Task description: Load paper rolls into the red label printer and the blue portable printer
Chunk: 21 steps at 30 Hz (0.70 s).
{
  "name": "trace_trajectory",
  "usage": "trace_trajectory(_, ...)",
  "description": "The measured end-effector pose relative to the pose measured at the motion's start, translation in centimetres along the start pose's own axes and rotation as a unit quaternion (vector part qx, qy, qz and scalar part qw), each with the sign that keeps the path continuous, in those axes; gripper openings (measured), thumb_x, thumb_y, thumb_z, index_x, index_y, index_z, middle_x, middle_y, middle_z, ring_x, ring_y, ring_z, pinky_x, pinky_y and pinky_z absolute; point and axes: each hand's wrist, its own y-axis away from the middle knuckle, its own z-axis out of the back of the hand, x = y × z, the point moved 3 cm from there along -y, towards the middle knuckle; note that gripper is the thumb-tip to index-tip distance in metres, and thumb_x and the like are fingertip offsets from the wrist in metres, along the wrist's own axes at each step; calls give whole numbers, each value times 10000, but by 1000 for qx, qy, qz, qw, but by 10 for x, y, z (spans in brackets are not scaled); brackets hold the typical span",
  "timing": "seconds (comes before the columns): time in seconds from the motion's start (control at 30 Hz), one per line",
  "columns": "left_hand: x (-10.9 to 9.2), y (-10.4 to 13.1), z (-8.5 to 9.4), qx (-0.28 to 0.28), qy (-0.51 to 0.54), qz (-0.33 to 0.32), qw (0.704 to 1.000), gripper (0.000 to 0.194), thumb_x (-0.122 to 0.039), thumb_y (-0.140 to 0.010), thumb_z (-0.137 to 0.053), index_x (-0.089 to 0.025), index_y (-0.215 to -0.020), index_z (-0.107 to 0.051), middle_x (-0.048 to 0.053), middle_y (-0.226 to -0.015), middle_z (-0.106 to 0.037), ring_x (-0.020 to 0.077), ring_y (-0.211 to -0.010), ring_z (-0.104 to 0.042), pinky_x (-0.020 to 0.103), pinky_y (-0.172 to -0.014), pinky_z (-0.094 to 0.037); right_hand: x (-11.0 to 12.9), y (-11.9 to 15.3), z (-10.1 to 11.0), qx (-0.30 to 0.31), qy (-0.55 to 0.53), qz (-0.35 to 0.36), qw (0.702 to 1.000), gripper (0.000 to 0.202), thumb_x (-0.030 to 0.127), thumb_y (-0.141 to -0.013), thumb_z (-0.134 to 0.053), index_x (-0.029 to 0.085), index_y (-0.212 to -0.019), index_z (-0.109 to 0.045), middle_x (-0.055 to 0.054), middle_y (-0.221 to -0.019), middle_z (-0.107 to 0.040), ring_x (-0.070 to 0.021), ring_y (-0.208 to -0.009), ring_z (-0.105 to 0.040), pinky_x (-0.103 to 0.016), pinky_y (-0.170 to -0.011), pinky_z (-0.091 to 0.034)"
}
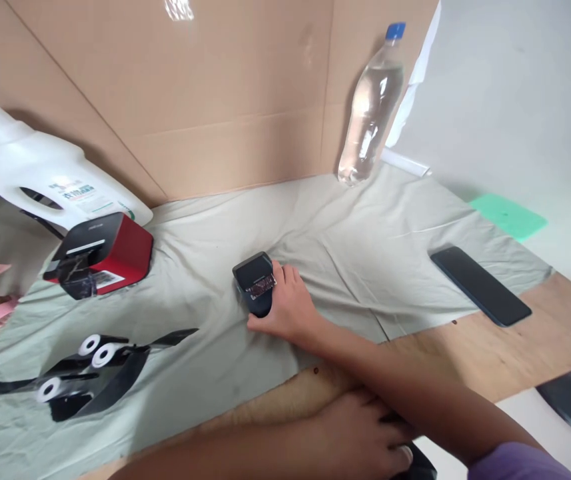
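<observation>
My right hand (290,303) is wrapped around the near side of a small black device (252,270), which rests on the cloth. The device has a flat dark top and a patterned strip across its middle; its exact kind does not show. Low in the view, my left hand (360,433) lies under my right forearm with its fingers curled. Beside those fingers a black object (420,463) shows in part, cut off by the frame. What the left fingers hold, if anything, is hidden.
On the left are a red and black box-shaped device (128,257), a white jug (60,167) and black parts with white rings (110,380). A water bottle (372,120) stands against the cardboard (240,73). A phone (480,285) lies right, near a green piece (510,215).
</observation>
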Motion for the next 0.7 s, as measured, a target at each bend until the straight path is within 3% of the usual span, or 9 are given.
trace_trajectory(0.17,2,-2,-5,-40,-53,-12,998,347,-460,-883,-586,-281,-1146,-724,25,-1513,-478,320,-1420,-371,475,-1147,-314,-21,-2,32,-30,-73,8,997,942,425,-556,-755,87,-1374,-432,-149,-1147,-561,-315,-1091,-515,-440,-993,-457)
trace_trajectory(0.33,3,-1,4,-56,-82,1,995,388,-493,-948,-478,-329,-1256,-648,-3,-1575,-390,268,-1473,-307,461,-1164,-315,-91,-25,93,-96,-101,-63,988,684,379,-638,-725,152,-1258,-548,-118,-1120,-650,-274,-1007,-628,-371,-890,-507)
trace_trajectory(0.4,13,1,17,-72,-66,63,993,447,-465,-977,-418,-301,-1367,-562,20,-1594,-360,263,-1488,-273,493,-1174,-300,-128,-38,118,-110,-84,-84,987,628,363,-635,-729,141,-1205,-588,-109,-1063,-691,-261,-943,-658,-358,-848,-520)
trace_trajectory(0.53,47,14,43,-57,8,289,956,667,-545,-984,-359,-175,-1538,-326,125,-1639,-219,321,-1511,-197,574,-1196,-214,-200,-58,159,-177,-9,-147,973,677,419,-584,-769,100,-1163,-620,-150,-1040,-709,-287,-938,-668,-404,-853,-521)
trace_trajectory(0.63,53,19,45,-11,58,317,947,734,-615,-983,-288,-166,-1563,-259,122,-1649,-167,334,-1529,-117,634,-1198,-126,-245,-72,174,-198,35,-196,960,720,497,-602,-762,98,-1184,-621,-217,-1080,-689,-341,-1005,-654,-476,-882,-501)
trace_trajectory(0.7,48,16,40,9,78,309,948,733,-628,-985,-253,-179,-1565,-258,105,-1656,-142,327,-1537,-67,636,-1201,-99,-265,-83,178,-209,37,-164,963,750,557,-632,-727,109,-1220,-599,-248,-1084,-671,-396,-1018,-641,-578,-874,-486)
